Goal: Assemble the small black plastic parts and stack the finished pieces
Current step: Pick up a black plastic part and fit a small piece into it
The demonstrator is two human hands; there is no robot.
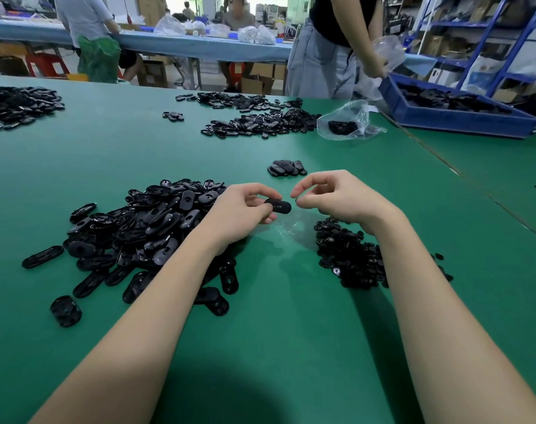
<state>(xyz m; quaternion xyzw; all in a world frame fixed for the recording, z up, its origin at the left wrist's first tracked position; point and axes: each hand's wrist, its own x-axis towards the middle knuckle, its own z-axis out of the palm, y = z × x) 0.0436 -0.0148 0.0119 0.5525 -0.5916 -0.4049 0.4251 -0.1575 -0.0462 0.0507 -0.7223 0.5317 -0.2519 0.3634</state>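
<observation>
head view: left hand (240,209) pinches one oval shell (278,206) by its left end, thumb under, fingers (254,191) curled over the top, held just above the desk (291,332). right hand (337,198) sits just beside the shell's free end, fingertips bunched as if pinching a small insert; the part itself is too small to make out, so can't tell if it holds anything.

handling, my read: shell is light, stiff moulded plastic, smooth and a bit slick. it won't deform, so an end pinch is fine and leaves the middle slot free for the insert. the insert is tiny and easy to drop or flick, so take it at the rim. snap fit probably needs squeeze force from both sides, not much.

stock: shell pile (144,228) left of the left forearm, touching it. insert pile (349,255) under and beside the right wrist. small stack (286,168) of finished-looking pieces just past the hands, near, clear path to it.

room: open green desk between the two piles and toward the camera. desk seam (444,163) runs diagonally on the right, well apart from the hands. more piles (254,117) and a bag (349,122) lie far side, blue bin (462,117) beyond the seam, another person standing there. forearms can sweep loose parts off both piles, so keep elbows in.
</observation>
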